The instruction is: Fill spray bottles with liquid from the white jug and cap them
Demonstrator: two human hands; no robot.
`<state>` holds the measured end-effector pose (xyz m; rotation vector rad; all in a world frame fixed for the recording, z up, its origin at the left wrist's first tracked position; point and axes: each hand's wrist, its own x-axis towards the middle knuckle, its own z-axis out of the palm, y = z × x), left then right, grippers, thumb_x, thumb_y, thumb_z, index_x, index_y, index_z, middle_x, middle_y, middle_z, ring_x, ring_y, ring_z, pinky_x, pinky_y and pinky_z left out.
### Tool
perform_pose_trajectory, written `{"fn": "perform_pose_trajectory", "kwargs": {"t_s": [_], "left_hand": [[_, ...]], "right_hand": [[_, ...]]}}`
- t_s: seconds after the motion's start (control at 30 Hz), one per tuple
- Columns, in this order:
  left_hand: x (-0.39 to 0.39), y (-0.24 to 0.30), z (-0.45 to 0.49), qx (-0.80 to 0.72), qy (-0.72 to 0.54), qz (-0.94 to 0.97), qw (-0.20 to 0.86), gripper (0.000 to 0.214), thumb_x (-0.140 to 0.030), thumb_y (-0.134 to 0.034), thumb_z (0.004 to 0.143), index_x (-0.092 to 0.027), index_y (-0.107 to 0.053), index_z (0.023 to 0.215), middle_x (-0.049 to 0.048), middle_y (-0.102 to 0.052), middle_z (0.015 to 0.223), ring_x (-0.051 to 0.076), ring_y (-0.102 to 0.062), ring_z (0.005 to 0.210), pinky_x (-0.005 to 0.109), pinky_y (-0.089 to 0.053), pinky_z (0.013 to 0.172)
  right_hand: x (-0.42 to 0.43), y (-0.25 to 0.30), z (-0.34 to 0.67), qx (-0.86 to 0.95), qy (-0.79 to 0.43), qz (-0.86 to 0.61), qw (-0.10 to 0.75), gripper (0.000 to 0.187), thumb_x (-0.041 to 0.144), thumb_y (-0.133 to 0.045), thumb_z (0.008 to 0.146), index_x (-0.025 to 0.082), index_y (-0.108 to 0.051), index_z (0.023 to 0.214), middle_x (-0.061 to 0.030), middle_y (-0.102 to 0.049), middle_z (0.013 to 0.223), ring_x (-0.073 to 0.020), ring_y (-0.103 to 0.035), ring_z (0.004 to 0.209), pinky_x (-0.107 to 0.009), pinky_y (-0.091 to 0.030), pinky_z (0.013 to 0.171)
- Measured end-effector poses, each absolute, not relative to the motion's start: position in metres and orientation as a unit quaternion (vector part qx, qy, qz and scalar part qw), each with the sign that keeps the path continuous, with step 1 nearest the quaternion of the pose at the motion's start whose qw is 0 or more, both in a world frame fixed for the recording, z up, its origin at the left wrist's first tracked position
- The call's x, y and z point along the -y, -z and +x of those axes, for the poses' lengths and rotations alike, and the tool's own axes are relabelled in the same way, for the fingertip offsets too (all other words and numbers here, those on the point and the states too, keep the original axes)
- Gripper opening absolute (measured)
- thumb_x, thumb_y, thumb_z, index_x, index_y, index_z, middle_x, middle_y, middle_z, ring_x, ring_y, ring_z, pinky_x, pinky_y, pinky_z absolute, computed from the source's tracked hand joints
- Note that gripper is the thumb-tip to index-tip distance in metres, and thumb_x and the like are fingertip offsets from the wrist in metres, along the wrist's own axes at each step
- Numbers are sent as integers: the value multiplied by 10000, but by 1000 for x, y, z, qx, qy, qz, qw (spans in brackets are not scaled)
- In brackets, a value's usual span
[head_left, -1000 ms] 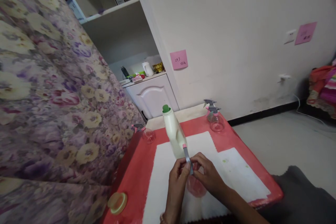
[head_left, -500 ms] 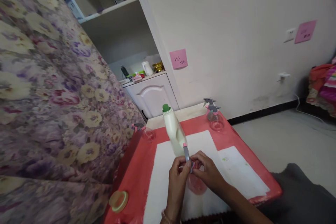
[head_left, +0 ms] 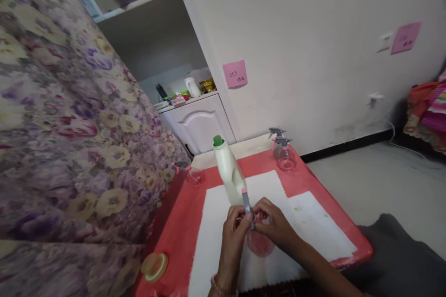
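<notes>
A clear spray bottle (head_left: 259,245) with a grey and pink trigger head (head_left: 246,200) stands in front of me on a white cloth (head_left: 209,236). My left hand (head_left: 236,227) pinches the trigger head from the left. From the right, the fingers of my right hand (head_left: 273,223) close around the collar just below the head; they partly hide it. Right behind my hands is a pale green jug (head_left: 228,167) with a green piece (head_left: 218,140) in its mouth, and neither hand touches it.
Another spray bottle (head_left: 195,176) stands at the table's left; two more, one a front bottle (head_left: 286,160), are at the back right. A round lid-like thing (head_left: 155,267) lies front left on the red tabletop (head_left: 174,234). A floral curtain (head_left: 87,148) hangs close on the left.
My view has shifted slightly, moving the scene a little in the picture. Both hands keep their hold on the spray bottle's top, with barely any finger movement.
</notes>
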<state>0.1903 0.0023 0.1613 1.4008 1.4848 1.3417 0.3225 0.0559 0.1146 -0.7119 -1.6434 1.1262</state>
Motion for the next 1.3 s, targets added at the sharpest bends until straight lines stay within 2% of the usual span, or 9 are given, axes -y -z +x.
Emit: {"fn": "perform_pose_trajectory", "kwargs": {"t_s": [0.2, 0.33, 0.43, 0.53, 0.63, 0.73, 0.97, 1.13, 1.3], "left_hand": [[0, -158, 193, -587, -515, 536, 320, 291, -458, -621, 820, -175, -662, 874, 46, -603, 873, 211, -575, 855, 291, -466, 761], [1, -158, 194, -591, -510, 536, 320, 314, -480, -626, 805, -178, -665, 881, 54, -619, 896, 217, -585, 855, 294, -470, 754], [3, -160, 196, -587, -514, 539, 316, 300, -468, -620, 813, -186, -665, 902, 54, -627, 923, 222, -597, 883, 301, -474, 776], [3, -159, 198, -590, -522, 538, 301, 278, -458, -622, 814, -189, -657, 878, 43, -627, 895, 217, -600, 871, 302, -475, 781], [4, -159, 201, -599, -523, 533, 289, 271, -449, -632, 807, -186, -653, 872, 41, -628, 875, 214, -599, 850, 302, -474, 776], [6, -159, 204, -603, -522, 532, 286, 256, -427, -620, 824, -183, -647, 899, 46, -640, 891, 216, -605, 863, 306, -473, 785], [6, -155, 207, -596, -534, 530, 280, 257, -427, -596, 852, -187, -635, 935, 47, -655, 919, 215, -619, 893, 314, -472, 815], [7, -151, 206, -605, -535, 518, 282, 276, -440, -596, 853, -186, -631, 956, 49, -661, 923, 220, -628, 889, 309, -472, 787], [7, -154, 208, -605, -538, 512, 286, 284, -433, -609, 835, -189, -634, 976, 63, -677, 964, 236, -633, 930, 323, -477, 805]], "right_hand": [[-43, -102, 302, 612, -424, -384, 547, 239, 347, -693, 738, 214, -494, 746, 35, -471, 731, -149, -458, 667, -276, -383, 634], [-44, -112, 311, 647, -443, -371, 497, 227, 279, -718, 702, 200, -552, 834, 16, -508, 802, -159, -485, 705, -285, -399, 656], [-51, -119, 324, 699, -467, -276, 467, 146, 246, -648, 769, 198, -609, 901, -10, -539, 883, -172, -519, 789, -295, -419, 715], [-52, -113, 322, 685, -476, -257, 488, 51, 238, -610, 795, 197, -590, 819, 0, -536, 830, -164, -513, 762, -285, -414, 696], [-46, -103, 308, 625, -453, -332, 543, 152, 247, -658, 745, 209, -511, 752, 33, -486, 743, -150, -473, 691, -274, -397, 651], [-43, -104, 303, 607, -444, -383, 537, 182, 235, -670, 718, 212, -500, 778, 43, -474, 724, -148, -461, 666, -273, -387, 629], [-54, -114, 321, 678, -481, -249, 497, 101, 260, -603, 805, 194, -618, 879, -15, -571, 869, -170, -533, 781, -295, -428, 716], [-45, -105, 307, 643, -418, -338, 544, 105, 216, -610, 765, 209, -507, 777, 16, -516, 776, -166, -502, 735, -291, -416, 695], [-47, -115, 318, 681, -442, -311, 495, 180, 218, -637, 761, 205, -571, 927, -11, -573, 898, -178, -540, 805, -298, -434, 741]]}}
